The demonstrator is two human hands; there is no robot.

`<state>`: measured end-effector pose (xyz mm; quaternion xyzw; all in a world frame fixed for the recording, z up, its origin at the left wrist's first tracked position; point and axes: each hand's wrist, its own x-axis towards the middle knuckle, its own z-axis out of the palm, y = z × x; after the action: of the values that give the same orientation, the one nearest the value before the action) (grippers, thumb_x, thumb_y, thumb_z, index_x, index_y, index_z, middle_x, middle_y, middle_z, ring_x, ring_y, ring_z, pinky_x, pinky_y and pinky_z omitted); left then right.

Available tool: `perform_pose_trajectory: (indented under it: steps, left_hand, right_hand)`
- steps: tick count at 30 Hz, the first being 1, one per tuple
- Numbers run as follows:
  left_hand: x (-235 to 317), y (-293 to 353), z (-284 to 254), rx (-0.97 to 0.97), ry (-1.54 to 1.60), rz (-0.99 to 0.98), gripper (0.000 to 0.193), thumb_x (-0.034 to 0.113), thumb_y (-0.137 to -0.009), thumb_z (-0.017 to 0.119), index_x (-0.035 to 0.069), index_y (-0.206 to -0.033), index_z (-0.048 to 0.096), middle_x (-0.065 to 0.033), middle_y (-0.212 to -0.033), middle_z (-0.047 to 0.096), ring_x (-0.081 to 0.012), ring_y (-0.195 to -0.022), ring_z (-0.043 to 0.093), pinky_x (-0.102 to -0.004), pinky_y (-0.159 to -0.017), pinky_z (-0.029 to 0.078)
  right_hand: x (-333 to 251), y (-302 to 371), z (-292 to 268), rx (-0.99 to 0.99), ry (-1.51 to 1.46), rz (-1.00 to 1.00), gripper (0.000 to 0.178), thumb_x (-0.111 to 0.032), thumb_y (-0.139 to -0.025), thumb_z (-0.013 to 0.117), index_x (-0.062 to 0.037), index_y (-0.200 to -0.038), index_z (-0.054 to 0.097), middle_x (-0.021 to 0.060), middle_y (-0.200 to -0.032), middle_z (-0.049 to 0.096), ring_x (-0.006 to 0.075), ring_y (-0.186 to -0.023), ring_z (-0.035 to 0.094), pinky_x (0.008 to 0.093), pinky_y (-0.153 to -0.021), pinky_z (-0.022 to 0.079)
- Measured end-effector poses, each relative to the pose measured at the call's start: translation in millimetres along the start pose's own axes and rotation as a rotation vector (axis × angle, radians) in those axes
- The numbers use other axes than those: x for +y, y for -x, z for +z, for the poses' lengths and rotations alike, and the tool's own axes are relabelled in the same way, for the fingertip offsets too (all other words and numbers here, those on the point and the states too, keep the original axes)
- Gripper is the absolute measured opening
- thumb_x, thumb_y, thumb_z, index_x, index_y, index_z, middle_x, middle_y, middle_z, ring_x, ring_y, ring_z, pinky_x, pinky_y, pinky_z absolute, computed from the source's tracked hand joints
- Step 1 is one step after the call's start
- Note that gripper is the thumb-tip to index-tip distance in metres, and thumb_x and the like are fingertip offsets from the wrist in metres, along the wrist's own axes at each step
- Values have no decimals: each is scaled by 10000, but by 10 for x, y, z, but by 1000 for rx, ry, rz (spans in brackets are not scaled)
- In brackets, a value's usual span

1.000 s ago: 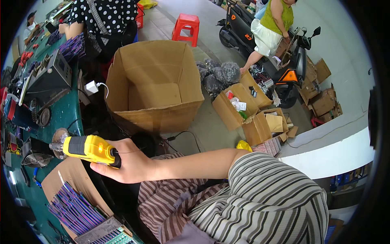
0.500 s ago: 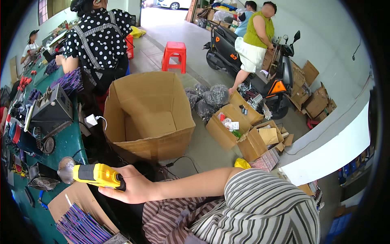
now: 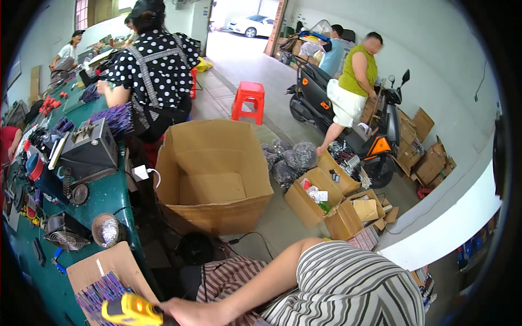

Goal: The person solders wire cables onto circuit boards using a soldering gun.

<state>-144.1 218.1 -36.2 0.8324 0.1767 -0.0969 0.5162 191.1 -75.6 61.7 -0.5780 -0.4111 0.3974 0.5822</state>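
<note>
At the bottom edge of the view, a yellow hand tool (image 3: 132, 311) with a chunky plastic body is gripped by the right hand (image 3: 187, 314), which is closed around its rear end; the striped-sleeved forearm reaches across from the right. The left hand is not seen. The tool is held just over a shallow cardboard tray (image 3: 111, 266) of purple wire bundles (image 3: 100, 290), at the near corner of a green workbench (image 3: 111, 198).

The tool is judged rigid, fairly light and easy to grip, best held around its thick body; its tip is hidden. The wires are judged soft and easily snagged.

Little room is left on the bench: a small fan (image 3: 64, 233), a shiny round dish (image 3: 106, 230) and a grey machine (image 3: 87, 149) crowd it. Beside the bench edge, a large open cardboard box (image 3: 217, 179) stands on the floor, with smaller boxes (image 3: 321, 198) beyond. Farther off, a person in a dotted top (image 3: 155, 65) works at the bench, and a red stool (image 3: 248, 100) and a scooter (image 3: 348, 125) are seen.
</note>
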Motion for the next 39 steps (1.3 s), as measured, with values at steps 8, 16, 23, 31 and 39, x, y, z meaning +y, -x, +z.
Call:
perform_pose_trajectory:
  steps: [8, 16, 23, 31, 39]
  left_hand:
    - [2295, -592, 1259, 482, 125, 160, 193, -26, -852, 539, -77, -1026, 607, -91, -809, 572, -133, -711, 518, -234, -625, 412]
    - [2273, -571, 1281, 654, 221, 66, 148, -8, -818, 621, -46, -957, 656, -23, -736, 566, -52, -586, 440, -182, -524, 346]
    - [2254, -559, 1257, 680, 270, 39, 139, -21, -785, 655, -36, -923, 668, -1, -722, 535, -42, -590, 418, -184, -515, 322]
    - [2339, -486, 1238, 659, 401, 10, 95, -19, -756, 690, -34, -848, 673, 2, -693, 533, -45, -579, 420, -192, -512, 323]
    - [2332, -490, 1221, 618, 421, -95, 109, 3, -767, 694, -24, -869, 669, -1, -691, 544, -52, -607, 462, -182, -550, 373]
  right_hand:
    - [47, -71, 284, 87, 125, -98, 377, -134, -714, 745, -32, -1035, 573, 91, -812, 645, 170, -732, 631, 297, -679, 506]
    - [108, -121, 350, 4, -83, 3, 299, -106, -741, 743, -26, -982, 584, 23, -810, 635, 94, -767, 597, 251, -729, 492]
    - [124, -132, 295, -114, -3, 62, 295, -106, -734, 747, -33, -969, 583, 19, -804, 627, 94, -760, 591, 251, -725, 489]
    - [53, -125, 312, -126, -59, 80, 322, -94, -724, 752, -36, -987, 574, 26, -805, 615, 104, -757, 584, 257, -711, 487]
    - [10, -144, 315, -150, -22, 70, 330, -69, -722, 748, -34, -995, 564, 23, -796, 605, 105, -753, 578, 262, -709, 486]
